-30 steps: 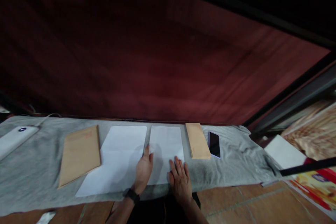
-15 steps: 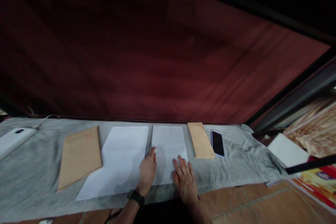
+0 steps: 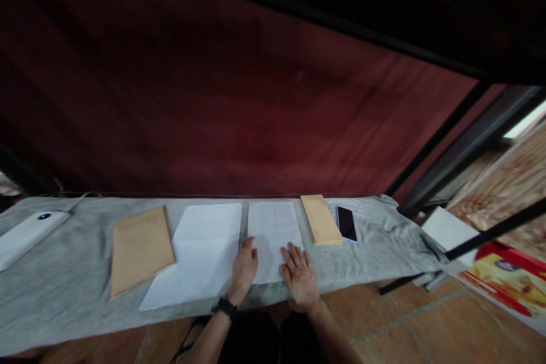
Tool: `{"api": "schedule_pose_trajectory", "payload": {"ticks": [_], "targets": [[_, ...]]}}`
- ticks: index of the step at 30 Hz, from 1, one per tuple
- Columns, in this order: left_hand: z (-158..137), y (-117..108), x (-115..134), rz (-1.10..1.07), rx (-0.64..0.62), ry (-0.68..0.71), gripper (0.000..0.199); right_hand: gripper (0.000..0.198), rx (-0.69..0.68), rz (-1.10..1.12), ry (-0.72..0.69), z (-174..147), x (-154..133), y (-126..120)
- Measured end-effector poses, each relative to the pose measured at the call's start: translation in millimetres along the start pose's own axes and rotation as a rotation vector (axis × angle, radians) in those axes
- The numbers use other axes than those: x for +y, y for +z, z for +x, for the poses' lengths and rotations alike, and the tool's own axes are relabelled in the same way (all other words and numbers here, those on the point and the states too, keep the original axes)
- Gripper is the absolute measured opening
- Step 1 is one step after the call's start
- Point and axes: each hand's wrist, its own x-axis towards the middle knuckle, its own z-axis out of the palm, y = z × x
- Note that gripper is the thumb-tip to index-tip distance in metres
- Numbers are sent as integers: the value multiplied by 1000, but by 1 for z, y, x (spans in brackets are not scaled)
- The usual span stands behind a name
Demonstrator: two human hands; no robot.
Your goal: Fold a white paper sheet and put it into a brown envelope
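The view swings, bringing more of the red package into sight, as both hands stay with the narrower white sheet, flat on grey cloth before a dark red panel. Left hand: half-curled at its left edge, grip unclear. Right hand: fingers fanned on its lower right, grasping nothing. Tiled floor below; package print unreadable.

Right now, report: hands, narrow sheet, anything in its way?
Right hand spread over narrow sheet, near right corner; left hand at its left edge. Sheet flat. Brown stack beside it, apart.
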Motion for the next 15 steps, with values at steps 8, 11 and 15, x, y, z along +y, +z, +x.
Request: {"api": "schedule_pose_trajectory", "payload": {"ticks": [8, 11, 15], "targets": [[-34, 16, 33, 196, 74, 424, 58, 46, 25, -15, -31, 2, 6, 11], [-31, 39, 43, 152, 13, 464, 50, 44, -10, 17, -43, 7, 12, 10], [-26, 61, 24, 133, 92, 521, 58, 52, 28, 116, -13, 19, 11, 11]]}}
